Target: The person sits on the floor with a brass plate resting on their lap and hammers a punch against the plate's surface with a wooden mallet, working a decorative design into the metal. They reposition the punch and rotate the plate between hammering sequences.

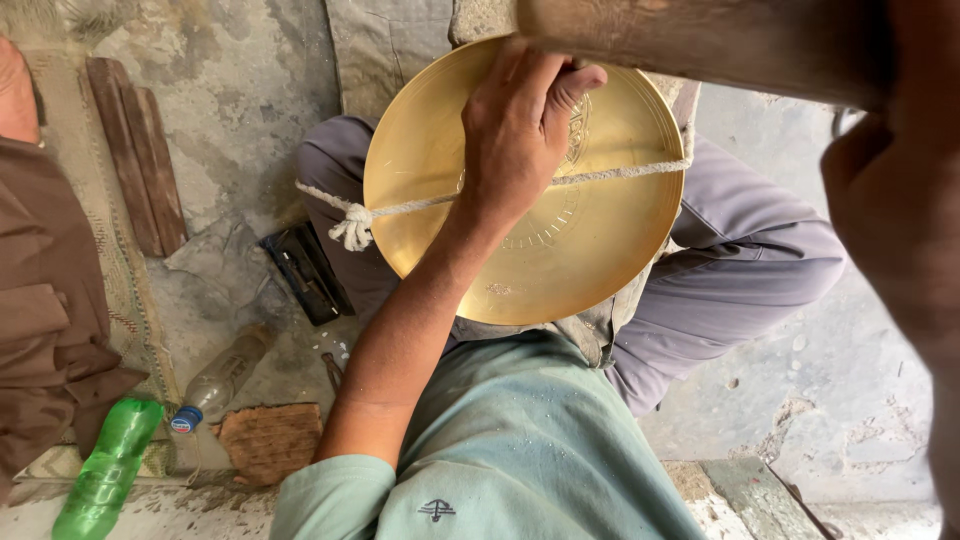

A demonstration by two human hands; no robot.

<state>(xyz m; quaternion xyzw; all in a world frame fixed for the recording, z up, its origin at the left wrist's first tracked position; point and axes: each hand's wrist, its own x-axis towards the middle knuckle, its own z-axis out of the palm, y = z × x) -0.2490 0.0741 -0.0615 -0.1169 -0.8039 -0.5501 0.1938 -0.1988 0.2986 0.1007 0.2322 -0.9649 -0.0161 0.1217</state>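
A round brass plate [600, 250] lies on my crossed legs, engraved with a pattern near its middle. A white rope [400, 207] runs across it and is knotted at its left rim. My left hand [515, 130] rests on the plate's upper middle with its fingers curled shut and the thumb pressed against them; anything inside the fist is hidden. My right hand [895, 200] is raised close to the camera at the right, blurred, and grips a thick wooden handle [700, 40] that crosses the top of the view above the plate.
On the rough concrete floor to the left lie a green plastic bottle [105, 470], a clear bottle with a blue cap [215, 380], a dark flat case [305, 272] and wooden strips [135, 150]. Another person's brown clothing [40, 330] fills the left edge.
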